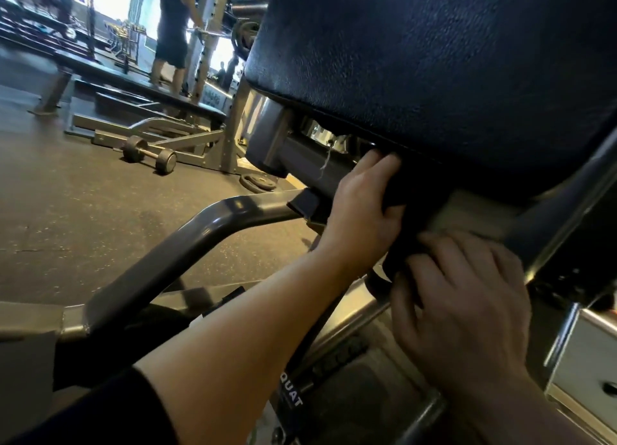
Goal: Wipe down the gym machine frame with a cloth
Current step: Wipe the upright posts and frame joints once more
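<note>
A dark cloth (414,204) is bunched just under the big black pad (434,60) of the gym machine. My left hand (360,207) grips the cloth's upper part against the grey frame bracket (300,164). My right hand (464,297) holds the cloth's lower end, fingers curled round it near a grey tube (344,324). The curved grey frame bar (207,224) runs from the bracket down to the left. Much of the cloth is hidden by both hands and shadow.
A dumbbell (148,154) and a weight plate (258,181) lie on the rubber floor to the left, beside a bench frame (157,137). A person (173,33) stands at a rack in the background. A pale box (587,357) sits at the right edge.
</note>
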Available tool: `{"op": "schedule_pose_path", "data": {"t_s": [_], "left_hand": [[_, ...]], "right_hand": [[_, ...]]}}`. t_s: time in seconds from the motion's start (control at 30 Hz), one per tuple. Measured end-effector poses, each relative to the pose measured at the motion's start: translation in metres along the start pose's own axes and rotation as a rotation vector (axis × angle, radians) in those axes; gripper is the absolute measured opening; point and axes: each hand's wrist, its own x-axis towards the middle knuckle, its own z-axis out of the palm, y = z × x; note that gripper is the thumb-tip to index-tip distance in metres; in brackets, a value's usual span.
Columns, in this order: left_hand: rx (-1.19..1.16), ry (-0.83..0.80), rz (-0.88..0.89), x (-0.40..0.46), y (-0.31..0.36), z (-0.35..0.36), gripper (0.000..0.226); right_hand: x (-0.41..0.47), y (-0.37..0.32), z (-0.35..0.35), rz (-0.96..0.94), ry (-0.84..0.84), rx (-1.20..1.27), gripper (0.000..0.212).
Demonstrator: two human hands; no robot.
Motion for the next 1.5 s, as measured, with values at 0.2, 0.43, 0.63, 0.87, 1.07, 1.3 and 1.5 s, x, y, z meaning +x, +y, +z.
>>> {"op": "schedule_pose_path", "data": {"t_s": [0.2,0.43,0.63,0.87,1.07,1.3,1.5], "left_hand": [[0.015,-0.093,0.055,-0.011,0.004,0.000,0.037],[-0.004,0.101,-0.039,-0.078,-0.009,0.016,0.038],[-0.033,0.013,0.004,-0.037,0.008,0.007,0.043],[0.216,-0.034,0.072,-0.009,0.010,-0.003,0.025],[-0.322,0.061,-0.555,0.004,-0.005,-0.040,0.011],[-0.638,0.069,-0.763,0.007,-0.052,-0.080,0.037],[-0.219,0.006,-0.812,0.021,-0.102,-0.096,0.067]], "right_hand": [[0.007,0.018,0.008,0.014,0.075,-0.027,0.034],[-0.003,0.015,0.017,-0.044,0.105,0.000,0.021],[-0.005,0.015,0.016,-0.027,0.096,0.027,0.026],[0.009,-0.011,0.006,0.144,0.005,0.227,0.051],[0.062,-0.048,0.015,0.151,-0.287,0.317,0.080],[0.116,-0.062,0.051,0.149,-0.333,0.293,0.038],[0.146,-0.080,0.090,0.199,-0.307,0.207,0.055]]}}
